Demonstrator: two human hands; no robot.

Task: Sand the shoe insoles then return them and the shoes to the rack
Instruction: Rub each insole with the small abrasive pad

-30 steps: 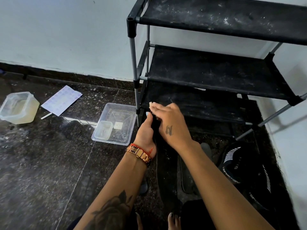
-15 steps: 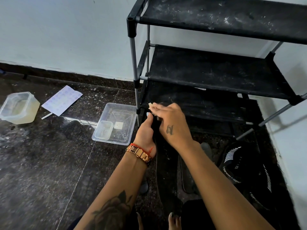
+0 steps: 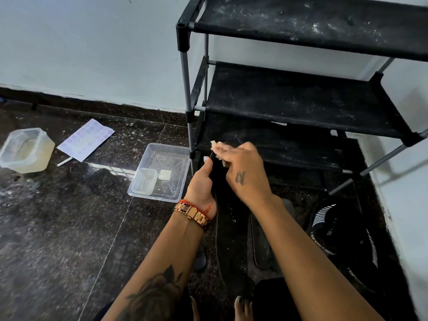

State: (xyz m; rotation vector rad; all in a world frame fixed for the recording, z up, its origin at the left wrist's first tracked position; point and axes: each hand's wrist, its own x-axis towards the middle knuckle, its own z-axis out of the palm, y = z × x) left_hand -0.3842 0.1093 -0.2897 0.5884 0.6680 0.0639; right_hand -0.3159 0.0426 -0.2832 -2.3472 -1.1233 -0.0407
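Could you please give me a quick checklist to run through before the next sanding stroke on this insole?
1. Left hand grips the black insole: ok.
2. Right hand holds the sandpaper piece against the insole's top end: ok.
3. Sandpaper grit not worn out: cannot tell.
4. Second insole lies on the floor within reach: ok.
5. Black shoes wait beside the shoe rack: ok.
6. Rack shelves free of dust: not ok.

Left hand (image 3: 201, 185) wears gold watch (image 3: 192, 214), red thread; tattooed arms
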